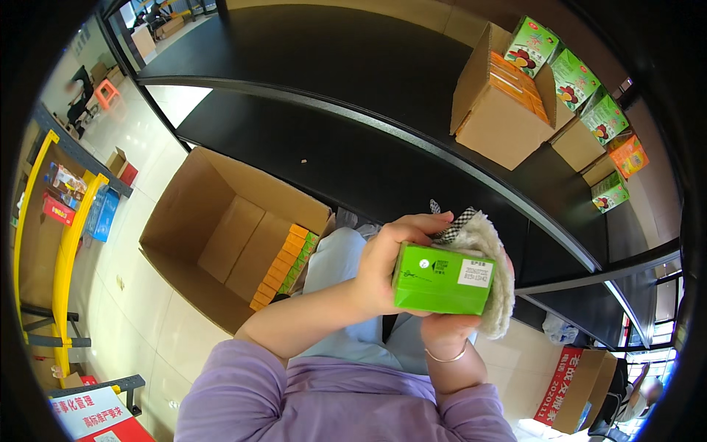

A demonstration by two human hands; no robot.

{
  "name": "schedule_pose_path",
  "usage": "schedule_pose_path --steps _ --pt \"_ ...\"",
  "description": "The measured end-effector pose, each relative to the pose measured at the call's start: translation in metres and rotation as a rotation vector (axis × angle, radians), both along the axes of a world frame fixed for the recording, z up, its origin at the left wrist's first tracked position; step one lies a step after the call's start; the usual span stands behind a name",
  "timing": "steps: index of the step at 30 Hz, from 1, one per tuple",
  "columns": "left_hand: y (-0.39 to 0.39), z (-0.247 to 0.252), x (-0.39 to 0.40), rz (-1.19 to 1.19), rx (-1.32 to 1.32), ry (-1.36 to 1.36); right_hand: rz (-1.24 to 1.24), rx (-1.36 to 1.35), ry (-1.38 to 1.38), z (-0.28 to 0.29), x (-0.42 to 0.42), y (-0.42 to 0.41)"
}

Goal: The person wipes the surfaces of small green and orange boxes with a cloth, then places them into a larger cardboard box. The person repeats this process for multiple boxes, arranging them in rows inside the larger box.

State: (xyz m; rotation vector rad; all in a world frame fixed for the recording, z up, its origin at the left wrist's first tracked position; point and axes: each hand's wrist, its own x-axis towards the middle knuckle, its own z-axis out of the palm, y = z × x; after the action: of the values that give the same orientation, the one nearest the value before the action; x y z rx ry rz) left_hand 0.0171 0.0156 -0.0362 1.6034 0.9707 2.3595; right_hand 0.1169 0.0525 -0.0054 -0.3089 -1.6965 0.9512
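My left hand [386, 265] grips a green drink carton [436, 279] from its left side, its top face with a white label turned to the camera. My right hand [450, 329] is under and behind the carton's right end, mostly hidden, with a cream fluffy cloth [489, 276] against the carton's right side. A black-and-white checked ribbon [457, 224] shows at the cloth's upper edge. Left of my lap, an open cardboard box [188, 199] holds a row of orange-and-green cartons [281, 265] along its near right side.
A black metal shelf [353, 50] spans the area ahead, with a lower one [331, 149] under it. On the upper shelf's right stand an open box [502, 127] of orange packs and several green cartons [574, 80]. A yellow rack [63, 259] is at left. A person [635, 398] sits at far lower right.
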Motion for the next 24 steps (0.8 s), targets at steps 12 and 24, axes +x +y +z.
schedule_pose_path --steps 12,24 --pt "0.003 0.011 -0.008 0.020 -0.088 0.098 0.262 -0.612 0.461 0.025 0.017 0.002" --pt "-0.011 0.016 0.002 0.054 -0.398 0.023 -0.076 0.685 -0.344 0.062 0.004 0.018"
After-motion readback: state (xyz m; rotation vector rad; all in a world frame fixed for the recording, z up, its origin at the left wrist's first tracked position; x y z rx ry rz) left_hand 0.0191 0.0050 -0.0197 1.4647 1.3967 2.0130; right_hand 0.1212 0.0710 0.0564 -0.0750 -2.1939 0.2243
